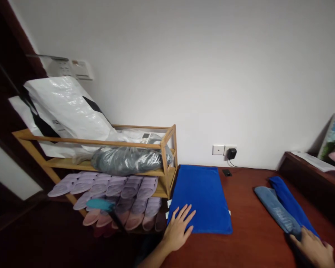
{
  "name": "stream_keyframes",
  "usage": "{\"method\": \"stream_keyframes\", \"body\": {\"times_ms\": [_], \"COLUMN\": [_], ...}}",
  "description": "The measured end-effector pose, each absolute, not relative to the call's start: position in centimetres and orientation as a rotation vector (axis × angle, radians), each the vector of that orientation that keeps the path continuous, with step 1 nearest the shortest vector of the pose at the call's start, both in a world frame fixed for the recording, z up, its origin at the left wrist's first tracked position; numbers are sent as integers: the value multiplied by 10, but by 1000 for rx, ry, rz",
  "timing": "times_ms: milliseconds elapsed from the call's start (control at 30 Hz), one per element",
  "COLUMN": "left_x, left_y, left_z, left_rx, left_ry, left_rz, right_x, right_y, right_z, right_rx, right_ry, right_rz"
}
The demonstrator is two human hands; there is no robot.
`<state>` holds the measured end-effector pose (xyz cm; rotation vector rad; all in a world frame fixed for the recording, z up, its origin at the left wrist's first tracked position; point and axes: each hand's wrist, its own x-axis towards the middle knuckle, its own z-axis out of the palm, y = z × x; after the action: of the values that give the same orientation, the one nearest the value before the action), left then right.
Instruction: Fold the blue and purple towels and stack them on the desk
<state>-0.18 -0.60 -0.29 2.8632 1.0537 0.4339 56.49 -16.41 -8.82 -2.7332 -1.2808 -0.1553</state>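
A flat blue cloth (201, 197) with white tags at its edges lies on the reddish-brown table. My left hand (178, 229) rests palm down on its lower left corner, fingers spread. At the right, a long folded grey-blue cloth (277, 210) lies alongside a folded blue cloth (292, 203). My right hand (312, 247) is at the near end of these two, its thumb and fingers bent around the grey-blue one. Some of the right fingers are blurred and partly hidden.
A wooden rack (167, 163) stands left of the table, holding several lilac and pink slippers (128, 186), a white plastic bag (67, 108) and a grey plastic-wrapped bundle (128, 159). A black plug (231, 153) sits in the wall socket. A raised ledge (309, 178) borders the right.
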Motion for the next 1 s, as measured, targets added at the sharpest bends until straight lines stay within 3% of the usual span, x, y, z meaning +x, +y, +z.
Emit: {"method": "stream_keyframes", "body": {"times_ms": [133, 333, 400, 567, 767, 1000], "left_x": [-3, 0, 7, 22, 11, 14], "left_y": [-8, -18, -32, -97, -154, -180], "left_z": [-5, 8, 14, 19, 19, 34], "left_rx": [2855, 2785, 2779, 2706, 2501, 2372], "left_ry": [1036, 1083, 1074, 917, 775, 756], "left_rz": [456, 400, 334, 468, 532, 586], "right_x": [526, 443, 408, 351, 342, 313], "right_y": [-203, -221, -218, -217, -230, -233], "right_z": [-80, -20, -1, 30, 30, -22], "right_rx": [-2817, -2639, -2627, -2583, -2536, -2232], "right_ry": [-1507, -1759, -1675, -1316, -1157, -1228], "right_rz": [-321, -796, -646, 147, 255, 431]}}
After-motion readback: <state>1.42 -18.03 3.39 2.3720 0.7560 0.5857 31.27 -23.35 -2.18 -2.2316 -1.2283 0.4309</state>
